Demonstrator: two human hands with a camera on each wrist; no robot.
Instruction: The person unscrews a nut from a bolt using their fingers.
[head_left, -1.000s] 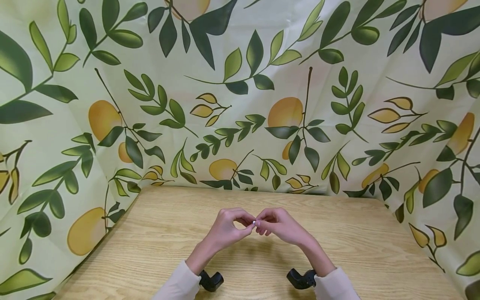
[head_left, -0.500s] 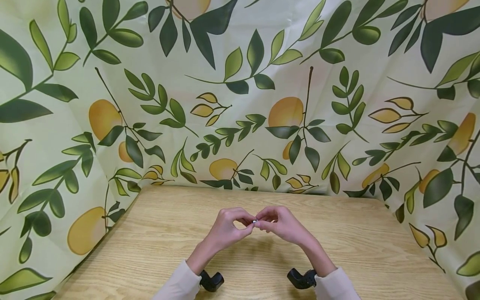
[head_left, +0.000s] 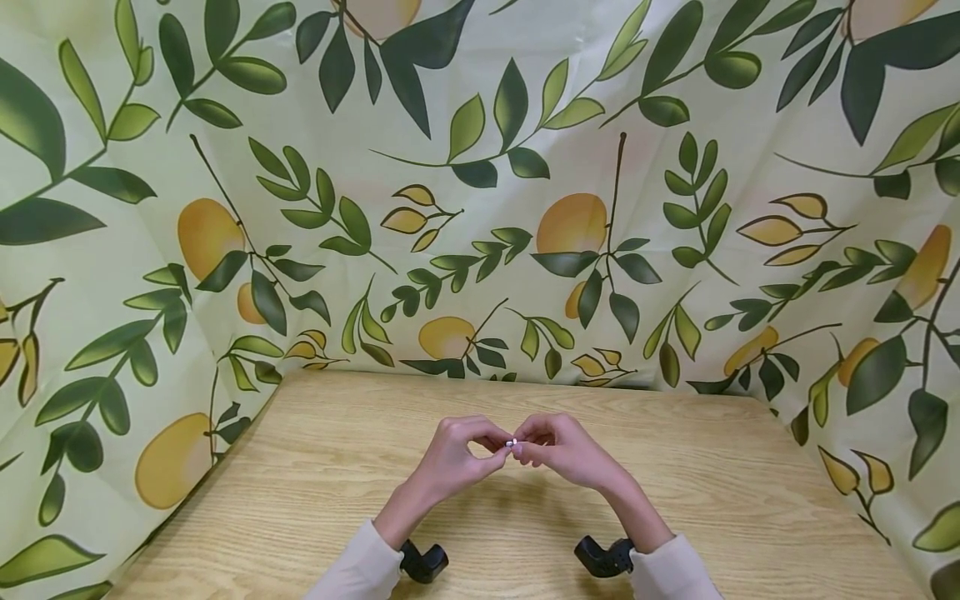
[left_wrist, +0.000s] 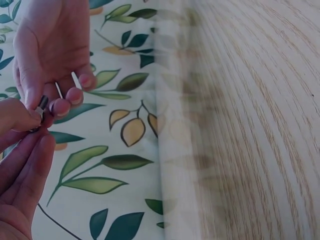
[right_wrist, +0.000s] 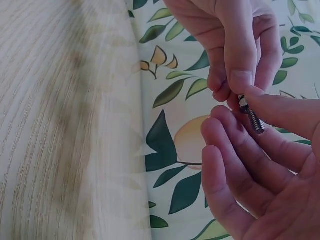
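Note:
My left hand [head_left: 465,452] and right hand [head_left: 558,450] meet fingertip to fingertip above the table. Between them is a small metal bolt [right_wrist: 256,121], its dark threaded shank plain in the right wrist view. A shiny nut [right_wrist: 243,103] sits on it close to the fingertips. My left thumb and forefinger pinch the bolt at its head end, which they mostly hide. The right thumb and forefinger pinch at the nut, while the other right fingers curve loosely below. In the left wrist view the bolt [left_wrist: 43,102] shows only as a short dark end.
A wood-grain table [head_left: 337,467] lies under both hands. Behind it and at both sides hangs a cloth [head_left: 480,275] printed with leaves and fruit. Black wrist devices, one on the left [head_left: 423,563] and one on the right [head_left: 602,558], stick out inward from the cuffs.
The right fingertips have shifted slightly around the nut, and a little more bright metal shows between the hands. The left hand has stayed nearly still.

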